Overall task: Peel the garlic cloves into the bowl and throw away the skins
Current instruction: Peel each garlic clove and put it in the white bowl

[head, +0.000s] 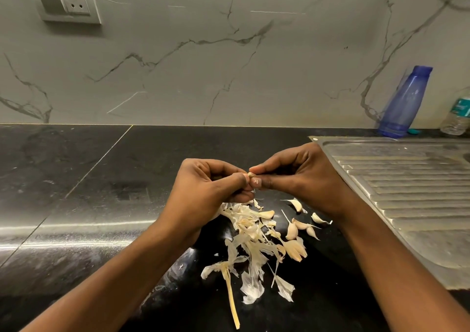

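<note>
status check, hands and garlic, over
Left hand and right hand both pinch one clove. Skins and unpeeled cloves lie on counter below. Nothing blocks the hands.

Nothing properly readable tbh. Only print anywhere is on the teal-and-white label [461, 109] wrapped round the clear ribbed plastic water bottle [455, 124], way over at 3 o'clock, right on the frame edge. There's some white lettering on the teal bit, but it's half cut off + too blurry to get a brand or even one word. Can't make out any nos. or signs either.
</note>
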